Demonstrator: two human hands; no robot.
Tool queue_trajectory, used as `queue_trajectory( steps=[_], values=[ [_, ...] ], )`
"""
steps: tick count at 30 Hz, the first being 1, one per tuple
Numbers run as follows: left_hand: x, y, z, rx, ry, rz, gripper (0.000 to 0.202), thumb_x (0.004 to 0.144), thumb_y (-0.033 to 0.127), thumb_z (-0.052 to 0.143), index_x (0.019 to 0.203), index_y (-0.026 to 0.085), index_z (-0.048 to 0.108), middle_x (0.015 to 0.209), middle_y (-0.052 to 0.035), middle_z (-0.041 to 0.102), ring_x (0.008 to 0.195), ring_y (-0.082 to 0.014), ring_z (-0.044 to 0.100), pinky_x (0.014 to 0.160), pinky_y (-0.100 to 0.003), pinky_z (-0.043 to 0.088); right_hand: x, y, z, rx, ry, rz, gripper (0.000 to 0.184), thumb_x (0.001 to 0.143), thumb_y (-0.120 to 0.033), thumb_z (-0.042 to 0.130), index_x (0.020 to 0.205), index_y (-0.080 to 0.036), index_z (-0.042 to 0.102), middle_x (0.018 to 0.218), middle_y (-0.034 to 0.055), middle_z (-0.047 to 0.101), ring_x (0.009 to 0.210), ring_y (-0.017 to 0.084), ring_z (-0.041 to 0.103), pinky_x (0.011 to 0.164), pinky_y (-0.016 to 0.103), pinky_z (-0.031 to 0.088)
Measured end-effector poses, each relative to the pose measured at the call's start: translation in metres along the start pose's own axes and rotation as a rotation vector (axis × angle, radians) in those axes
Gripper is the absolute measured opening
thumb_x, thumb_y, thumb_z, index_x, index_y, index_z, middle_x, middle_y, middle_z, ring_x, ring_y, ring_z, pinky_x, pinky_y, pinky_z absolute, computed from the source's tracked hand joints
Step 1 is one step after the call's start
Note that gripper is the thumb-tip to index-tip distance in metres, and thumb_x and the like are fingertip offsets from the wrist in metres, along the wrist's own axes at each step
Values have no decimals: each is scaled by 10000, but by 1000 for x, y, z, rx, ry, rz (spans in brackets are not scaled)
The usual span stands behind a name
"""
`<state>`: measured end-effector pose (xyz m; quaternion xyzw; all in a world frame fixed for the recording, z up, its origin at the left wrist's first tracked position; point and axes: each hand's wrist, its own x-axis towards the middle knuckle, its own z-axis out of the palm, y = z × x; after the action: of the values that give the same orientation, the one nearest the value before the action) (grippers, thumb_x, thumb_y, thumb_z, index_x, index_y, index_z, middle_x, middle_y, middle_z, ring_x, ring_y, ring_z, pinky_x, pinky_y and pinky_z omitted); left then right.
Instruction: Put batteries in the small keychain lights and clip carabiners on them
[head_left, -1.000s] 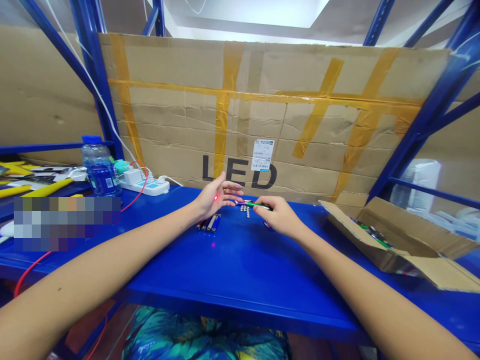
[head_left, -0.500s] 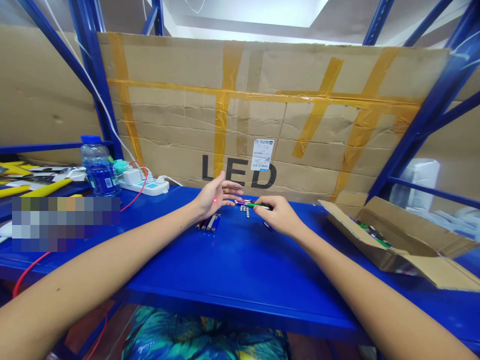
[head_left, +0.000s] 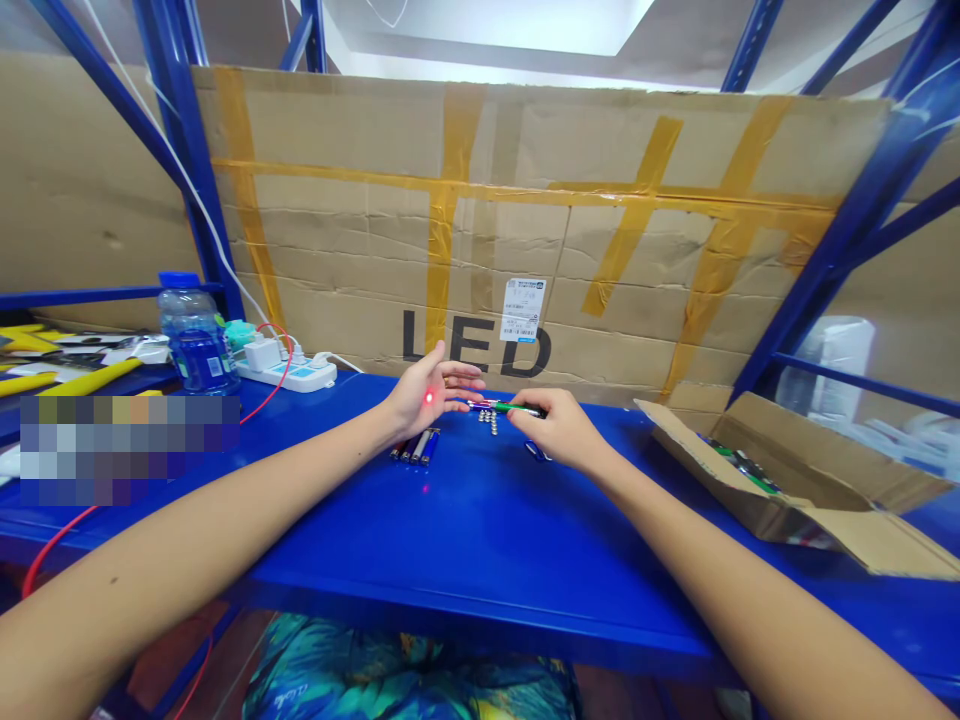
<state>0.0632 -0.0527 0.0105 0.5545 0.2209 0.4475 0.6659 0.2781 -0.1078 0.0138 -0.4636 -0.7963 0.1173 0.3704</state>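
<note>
My right hand (head_left: 561, 428) grips a slim green laser pointer (head_left: 510, 407) at its dark end, aimed left. Its bright red spot falls on the palm of my left hand (head_left: 420, 390), which is open with fingers spread. Below the left hand several slim metal-ended tubes (head_left: 426, 449) lie side by side on the table. Several small silver button cells (head_left: 491, 422) sit between my hands, with more coloured tubes (head_left: 480, 404) just behind them, partly hidden by the laser pointer. A small dark blue piece (head_left: 535, 451) rests under my right hand.
An open cardboard box (head_left: 750, 505) with green and dark tubes stands at right on the blue table (head_left: 480, 560). To the left are a bottle (head_left: 196, 340), a white power strip (head_left: 311, 375), a red cable (head_left: 268, 397) and yellow-handled items (head_left: 90, 378). A large cardboard panel (head_left: 360, 260) closes the back.
The red spot on my left palm has grown brighter and larger, and a faint reddish glint on the table shows more clearly. Both hands have stayed nearly still.
</note>
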Motion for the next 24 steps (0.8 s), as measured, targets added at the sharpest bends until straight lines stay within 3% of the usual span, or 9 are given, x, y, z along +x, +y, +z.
queue_trajectory(
  steps=[24],
  values=[
    [0, 0, 0, 25, -17, -3, 660, 917, 654, 339, 1020, 94, 672, 1032, -172, 693, 929, -250, 653, 759, -347, 503, -1, 0, 1, -35, -1, 0, 206, 775, -270, 528, 742, -155, 696, 644, -3, 640, 612, 137, 538, 581, 248, 367]
  ],
)
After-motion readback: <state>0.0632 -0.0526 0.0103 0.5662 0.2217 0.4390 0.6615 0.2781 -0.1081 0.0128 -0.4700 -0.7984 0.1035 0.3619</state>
